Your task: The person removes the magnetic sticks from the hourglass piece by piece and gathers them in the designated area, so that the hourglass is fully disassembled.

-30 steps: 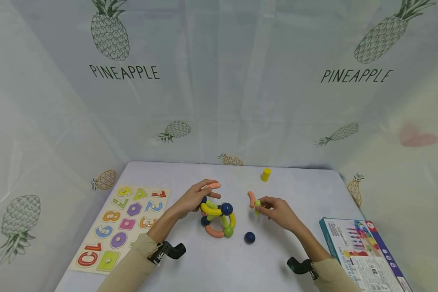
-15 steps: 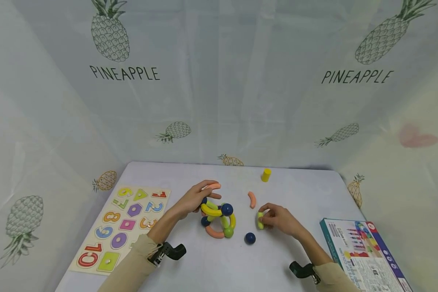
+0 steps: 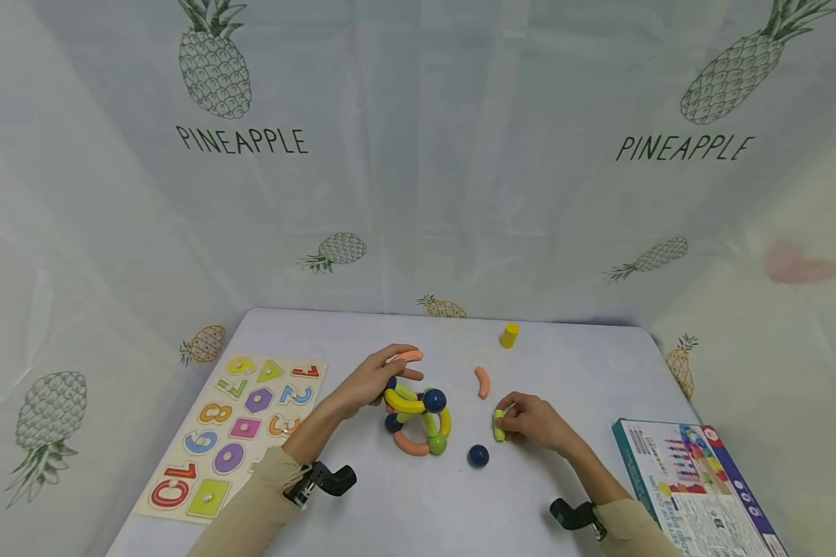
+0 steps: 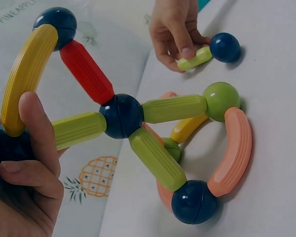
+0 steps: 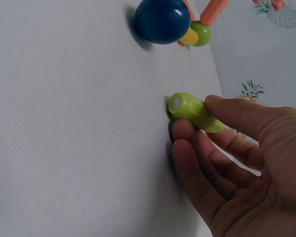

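Observation:
My left hand (image 3: 372, 379) grips one corner of a magnetic ball-and-stick structure (image 3: 412, 407), its fingers beside a yellow curved stick (image 4: 27, 74). Dark blue balls, such as the centre ball (image 4: 121, 116), join green, red and peach sticks. In the head view a peach piece (image 3: 409, 356) shows at the left fingers. My right hand (image 3: 532, 418) pinches a short green stick (image 5: 193, 111) between thumb and fingers, low over the table. A loose dark blue ball (image 3: 477, 456) lies to the left of and nearer than the green stick. A loose peach curved stick (image 3: 483, 382) lies beyond it.
A yellow cylinder (image 3: 509, 335) stands near the table's far edge. On the left lies a number-and-shape puzzle board (image 3: 246, 406). A printed toy box (image 3: 697, 480) occupies the right side. Pineapple-print cloth (image 3: 460, 193) hangs behind the white table (image 3: 418, 510).
My right hand has moved right and toward the body with the green stick, away from the loose peach stick, and lowered it. The left hand and structure have stayed in place.

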The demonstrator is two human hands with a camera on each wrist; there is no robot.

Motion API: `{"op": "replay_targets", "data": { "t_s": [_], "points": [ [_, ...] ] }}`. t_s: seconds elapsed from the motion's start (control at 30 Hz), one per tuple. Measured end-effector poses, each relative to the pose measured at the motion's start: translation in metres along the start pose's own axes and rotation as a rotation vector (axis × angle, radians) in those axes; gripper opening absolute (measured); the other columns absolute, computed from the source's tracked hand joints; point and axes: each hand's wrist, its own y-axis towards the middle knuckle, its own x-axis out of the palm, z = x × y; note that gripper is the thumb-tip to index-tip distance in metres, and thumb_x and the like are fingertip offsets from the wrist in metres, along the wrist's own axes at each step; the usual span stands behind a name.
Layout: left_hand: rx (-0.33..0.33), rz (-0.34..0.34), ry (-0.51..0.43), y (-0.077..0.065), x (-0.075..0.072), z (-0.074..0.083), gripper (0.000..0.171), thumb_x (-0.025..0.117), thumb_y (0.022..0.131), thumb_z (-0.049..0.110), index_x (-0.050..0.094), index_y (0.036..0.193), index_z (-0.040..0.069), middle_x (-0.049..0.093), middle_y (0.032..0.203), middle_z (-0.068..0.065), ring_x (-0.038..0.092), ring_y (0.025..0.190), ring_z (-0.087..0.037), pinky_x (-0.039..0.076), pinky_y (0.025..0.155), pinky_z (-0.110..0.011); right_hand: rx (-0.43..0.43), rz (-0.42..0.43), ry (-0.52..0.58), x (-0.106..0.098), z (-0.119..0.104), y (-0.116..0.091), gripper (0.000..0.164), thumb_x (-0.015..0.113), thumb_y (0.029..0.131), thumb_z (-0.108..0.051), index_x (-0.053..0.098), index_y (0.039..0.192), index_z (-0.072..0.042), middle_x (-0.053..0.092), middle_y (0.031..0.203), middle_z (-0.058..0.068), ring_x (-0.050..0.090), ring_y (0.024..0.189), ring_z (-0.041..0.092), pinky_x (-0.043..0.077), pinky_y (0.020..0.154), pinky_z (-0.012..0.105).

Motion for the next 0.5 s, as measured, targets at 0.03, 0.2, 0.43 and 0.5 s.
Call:
{"op": "replay_targets", "data": {
  "t_s": [0.03,0.2,0.43,0.5],
  "points": [
    [-0.001,0.001,-0.001,0.0,0.0,0.0002,0.04,0.039,0.11,0.034,0.046,0.149,0.026,0.072,0.121,-0.01,0.027,0.039,-0.012,0.027,0.04,-0.021,0.001,0.001,0.001,0.0001,-0.0001,0.0002,0.025,0.073,0.092,-0.016,0.064,0.112,-0.003,0.065,0.079,0.004,0.063,0.067,0.021,0.053,0.059,0.032],
    [-0.003,0.003,-0.003,0.0005,0.0002,0.0,0.038,0.04,0.11,0.035,0.048,0.147,0.029,0.072,0.121,-0.009,0.027,0.039,-0.012,0.027,0.04,-0.021,0.0,0.011,-0.001,0.0,0.0011,0.0011,0.025,0.072,0.092,-0.015,0.065,0.112,-0.002,0.065,0.078,0.004,0.063,0.067,0.02,0.053,0.059,0.032],
    [0.003,0.0,0.005,0.0012,-0.0002,-0.0019,0.041,0.041,0.109,0.038,0.047,0.148,0.026,0.072,0.122,-0.01,0.029,0.039,-0.012,0.027,0.04,-0.021,-0.008,0.01,-0.004,-0.0009,0.004,0.0019,0.024,0.072,0.093,-0.014,0.065,0.112,-0.001,0.065,0.079,0.003,0.064,0.067,0.02,0.054,0.059,0.03],
    [0.003,-0.001,0.007,0.0012,-0.0004,-0.0018,0.041,0.04,0.11,0.037,0.047,0.149,0.026,0.072,0.122,-0.01,0.03,0.039,-0.012,0.027,0.04,-0.021,-0.011,0.008,-0.001,-0.0012,0.0042,0.0018,0.025,0.072,0.092,-0.015,0.065,0.112,-0.001,0.065,0.079,0.003,0.063,0.067,0.02,0.054,0.059,0.031]
  ]
}}
